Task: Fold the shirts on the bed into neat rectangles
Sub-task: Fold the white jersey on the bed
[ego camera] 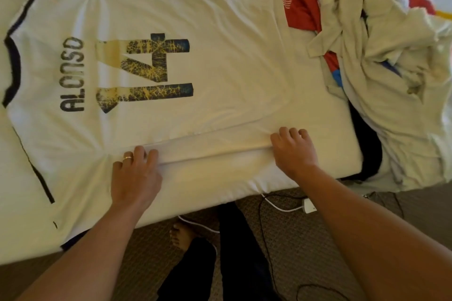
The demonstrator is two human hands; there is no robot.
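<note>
White jersey (195,32), printed ALONSO 14, lies flat, back up, across the bed (318,144), collar to the left. Its near side edge is turned over into a narrow fold. The left hand (133,176) grips that fold at one end, fingers (146,154) curled round it; the right hand (293,151) grips the other end likewise. Beyond the hem sits a heap of crumpled shirts (381,56), red and pale.

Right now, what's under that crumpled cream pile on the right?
Under the cream pile, a red shirt and a dark garment stick out. How many more lie beneath is covered.
</note>
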